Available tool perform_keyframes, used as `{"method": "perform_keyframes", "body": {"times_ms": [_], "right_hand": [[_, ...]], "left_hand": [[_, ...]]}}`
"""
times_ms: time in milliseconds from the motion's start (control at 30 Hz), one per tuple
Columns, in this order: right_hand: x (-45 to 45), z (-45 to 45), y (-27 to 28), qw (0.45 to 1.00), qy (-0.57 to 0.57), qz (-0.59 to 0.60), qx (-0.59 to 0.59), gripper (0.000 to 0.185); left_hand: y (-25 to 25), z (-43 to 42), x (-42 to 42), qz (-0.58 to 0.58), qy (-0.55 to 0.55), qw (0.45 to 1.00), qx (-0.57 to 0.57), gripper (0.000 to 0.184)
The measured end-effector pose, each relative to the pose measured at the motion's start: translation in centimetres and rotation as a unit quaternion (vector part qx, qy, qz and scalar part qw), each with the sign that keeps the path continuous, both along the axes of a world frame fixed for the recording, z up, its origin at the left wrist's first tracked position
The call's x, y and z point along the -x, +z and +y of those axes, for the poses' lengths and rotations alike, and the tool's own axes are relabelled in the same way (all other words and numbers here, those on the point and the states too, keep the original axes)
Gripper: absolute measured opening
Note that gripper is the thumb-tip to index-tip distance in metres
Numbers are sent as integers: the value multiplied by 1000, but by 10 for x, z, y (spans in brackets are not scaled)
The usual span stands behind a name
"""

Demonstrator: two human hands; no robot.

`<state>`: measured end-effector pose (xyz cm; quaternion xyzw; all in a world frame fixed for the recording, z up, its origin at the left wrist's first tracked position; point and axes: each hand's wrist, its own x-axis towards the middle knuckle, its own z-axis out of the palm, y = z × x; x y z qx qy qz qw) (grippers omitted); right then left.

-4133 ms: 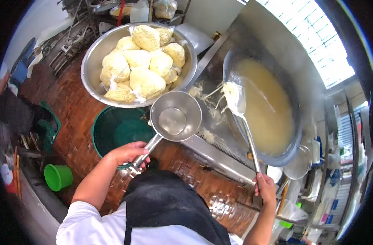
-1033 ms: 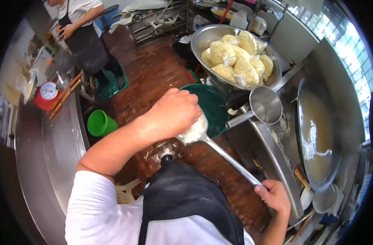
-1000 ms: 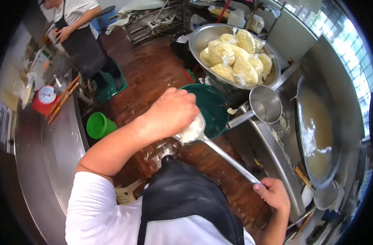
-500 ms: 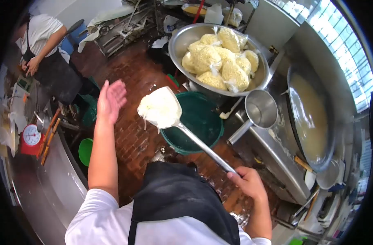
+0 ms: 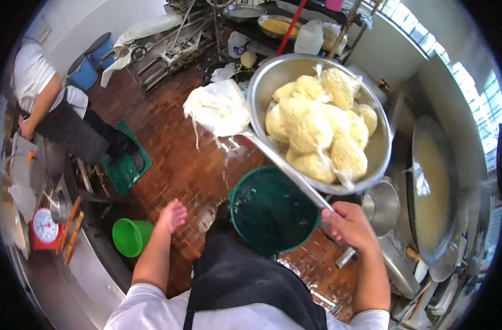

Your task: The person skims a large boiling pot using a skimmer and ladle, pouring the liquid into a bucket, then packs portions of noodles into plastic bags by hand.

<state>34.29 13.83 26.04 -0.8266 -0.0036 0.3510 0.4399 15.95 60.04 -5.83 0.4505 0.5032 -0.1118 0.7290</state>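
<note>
My right hand [image 5: 350,225] is closed around the metal handle of a long, wide-bladed shovel-like paddle [image 5: 286,168], held out in front of me. A white, soft, stringy mass [image 5: 218,107] lies on its blade, with thin strands hanging off the edge. Empty and lowered, my left hand [image 5: 173,215] has its fingers loosely extended above the brick floor. Beneath the paddle's handle stands a dark green tub [image 5: 273,214]. The blade is beside a large steel bowl [image 5: 270,80] piled with tied clear bags of pale yellow shreds [image 5: 306,126], and the handle crosses in front of its lower left side.
A wide pan [image 5: 453,198] of cloudy yellowish liquid sits at the right, near a metal dipper [image 5: 380,206]. On the left are a red scale [image 5: 45,228], a steel counter [image 5: 91,269] and a bright green bucket [image 5: 131,237]. A co-worker [image 5: 42,93] stands at far left.
My left hand has dropped from its raised position toward my body. The loaded paddle has shifted up relative to the tub, its blade now beside the bowl. My view has shifted.
</note>
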Motion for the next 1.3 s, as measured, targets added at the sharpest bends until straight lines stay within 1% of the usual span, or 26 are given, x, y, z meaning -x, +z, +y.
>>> {"method": "perform_keyframes", "body": {"times_ms": [67, 100, 167, 267, 367, 433, 467, 500, 567, 633, 700, 767, 833, 867, 900, 933, 967, 1000, 1033, 1067, 1100, 1133, 1167, 1200, 1233, 1300], "right_hand": [[-36, 27, -2, 1000, -20, -5, -11, 37], [-56, 42, -1, 999, -35, -9, 3, 36], [-91, 74, 6, 997, -67, -15, 29, 36], [-154, 110, 14, 993, -79, -42, 74, 39], [-228, 148, 26, 981, -46, -93, 161, 40], [-285, 186, 32, 929, 43, -207, 304, 38], [-309, 209, 34, 853, 124, -312, 400, 34], [-329, 235, 35, 750, 198, -405, 484, 30], [-362, 285, 44, 715, 190, -377, 557, 25], [-371, 307, 50, 716, 168, -426, 527, 21], [-368, 302, 58, 720, 144, -412, 539, 21], [-359, 289, 60, 727, 123, -412, 535, 21], [-335, 257, 58, 738, 100, -427, 513, 23], [-316, 246, 61, 768, 76, -435, 465, 26], [-295, 234, 68, 807, 63, -396, 433, 28], [-285, 209, 56, 857, 29, -362, 367, 31], [-261, 195, 52, 852, 16, -381, 359, 36], [-235, 180, 53, 907, 5, -282, 313, 39], [-206, 162, 44, 926, -29, -269, 263, 40], [-175, 151, 46, 956, -58, -213, 195, 39], [-144, 140, 48, 965, -66, -191, 170, 38], [-112, 125, 47, 972, -89, -184, 119, 37], [-82, 120, 60, 982, -125, -110, 85, 36], [-54, 101, 55, 983, -107, -133, 73, 33], [-26, 86, 53, 983, -111, -147, 1, 31], [27, 55, 64, 981, -122, -149, 4, 29]], "left_hand": [[-18, 9, -14, 96, -58, 994, -13, 55], [-33, 16, -19, 121, -83, 989, -11, 48], [-55, 36, -30, 176, -186, 967, -5, 38], [-73, 65, -48, 129, -234, 963, -30, 33], [-119, 105, -64, 72, -197, 976, 51, 25], [-98, 106, -82, 73, -131, 988, 29, 22], [-83, 108, -89, 75, -102, 992, 15, 21], [-78, 110, -90, 90, -110, 990, 5, 20], [-76, 115, -90, 117, -131, 984, -18, 20], [-82, 117, -85, 141, -140, 980, -6, 22], [-89, 117, -76, 164, -160, 973, -6, 23], [-90, 113, -74, 175, -191, 966, -20, 23], [-90, 107, -79, 163, -201, 966, 17, 23], [-86, 105, -81, 159, -209, 964, 33, 23], [-81, 103, -82, 157, -217, 963, 15, 21], [-73, 99, -86, 154, -228, 961, -3, 20], [-69, 93, -92, 148, -241, 959, -20, 20], [-96, 99, -87, 114, -236, 965, 27, 19], [-138, 113, -78, 79, -233, 966, 76, 17], [-162, 112, -82, 45, -229, 964, 126, 16], [-146, 97, -98, 69, -239, 964, 90, 15], [-98, 80, -115, 95, -248, 963, 51, 14], [-64, 66, -125, 122, -256, 959, 7, 15], [-71, 63, -128, 102, -273, 956, 9, 19], [-74, 54, -133, 92, -299, 950, -8, 21], [-76, 31, -143, 67, -343, 936, -43, 25]]}}
